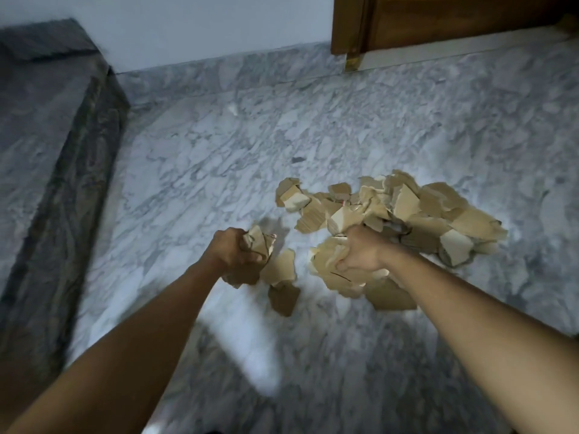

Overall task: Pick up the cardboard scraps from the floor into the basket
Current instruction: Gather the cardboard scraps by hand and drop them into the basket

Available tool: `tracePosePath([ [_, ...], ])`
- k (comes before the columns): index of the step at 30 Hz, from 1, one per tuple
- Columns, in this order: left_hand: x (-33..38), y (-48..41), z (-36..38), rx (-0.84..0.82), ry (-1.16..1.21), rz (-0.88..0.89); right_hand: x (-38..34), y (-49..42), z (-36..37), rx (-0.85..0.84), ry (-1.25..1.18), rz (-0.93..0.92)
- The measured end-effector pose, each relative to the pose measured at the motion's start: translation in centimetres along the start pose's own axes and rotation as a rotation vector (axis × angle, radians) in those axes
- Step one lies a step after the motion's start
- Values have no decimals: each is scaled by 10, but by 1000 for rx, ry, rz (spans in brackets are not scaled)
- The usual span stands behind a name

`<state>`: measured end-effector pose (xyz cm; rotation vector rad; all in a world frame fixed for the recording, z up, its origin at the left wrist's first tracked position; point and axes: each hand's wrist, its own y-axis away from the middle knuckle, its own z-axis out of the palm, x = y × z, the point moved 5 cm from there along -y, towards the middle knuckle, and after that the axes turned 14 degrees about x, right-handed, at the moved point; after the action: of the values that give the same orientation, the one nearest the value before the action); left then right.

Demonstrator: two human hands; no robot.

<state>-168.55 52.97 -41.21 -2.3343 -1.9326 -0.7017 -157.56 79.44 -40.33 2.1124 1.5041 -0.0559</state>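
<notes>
A pile of torn tan cardboard scraps (416,211) lies on the grey marble floor (200,170), right of centre. My left hand (230,250) grips a bunch of scraps (258,242) at the pile's near left edge. My right hand (360,252) grips a bigger bunch of scraps (332,270) at the pile's near side. A few loose scraps (283,296) lie between and below my hands. No basket is in view.
A dark stone step (53,158) runs along the left side. A white wall (188,29) stands at the back, with a brown wooden door and frame (407,20) at the upper right. Bare marble floor spreads to the left of the pile.
</notes>
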Motion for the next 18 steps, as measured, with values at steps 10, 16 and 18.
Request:
tracePosePath([
  [10,-99,44,35,-29,80,-29,-104,-44,96,-174,47,-191],
  [16,-95,34,42,-105,76,23,-102,-42,107,-119,72,-203],
  [18,-86,32,40,-164,109,63,-96,-42,100,-125,24,-178],
])
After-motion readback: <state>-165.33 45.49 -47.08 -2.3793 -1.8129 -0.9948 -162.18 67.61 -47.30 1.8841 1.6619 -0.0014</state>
